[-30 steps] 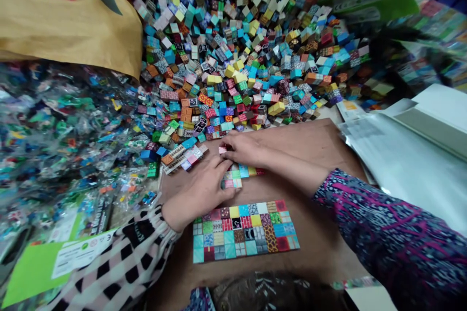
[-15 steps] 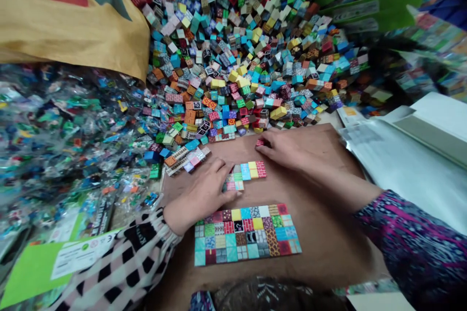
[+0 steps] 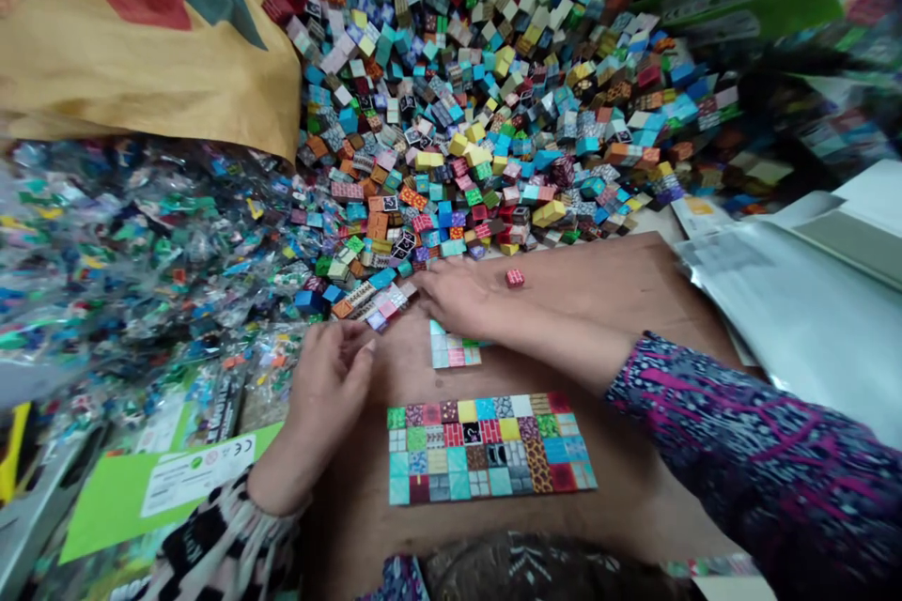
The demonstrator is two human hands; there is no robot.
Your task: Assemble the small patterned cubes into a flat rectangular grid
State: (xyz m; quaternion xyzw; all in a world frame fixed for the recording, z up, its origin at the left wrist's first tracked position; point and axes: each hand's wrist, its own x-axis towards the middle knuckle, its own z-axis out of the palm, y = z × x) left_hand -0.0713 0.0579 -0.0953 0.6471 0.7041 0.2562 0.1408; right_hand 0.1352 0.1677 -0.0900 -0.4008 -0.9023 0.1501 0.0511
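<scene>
My left hand (image 3: 328, 394) is at the left edge of the brown board (image 3: 620, 300), thumb apart from its half-curled fingers, with nothing visible between them. My right hand (image 3: 458, 296) reaches across to the left, its fingers drawn together at a row of joined cubes (image 3: 384, 305) by the pile's edge. Whatever its fingertips hold is hidden. Beneath the right wrist lies a small partial block of patterned cubes (image 3: 455, 347), partly covered. Nearer me is a larger rectangle of printed cubes (image 3: 493, 446) in several rows. One red brick-patterned cube (image 3: 515, 278) sits alone behind my right forearm.
A big heap of loose cubes (image 3: 479, 113) rises behind the board. Clear-bagged small parts (image 3: 155, 244) spread at left beneath a yellow cloth bag (image 3: 141, 38). Silvery plastic sleeves (image 3: 803, 272) lie at right. A green labelled card (image 3: 169, 488) is at lower left.
My right hand has left the red cube on the board and moved left to the pile's edge. My left hand has drawn back left, away from the small partial block. The view has shifted slightly.
</scene>
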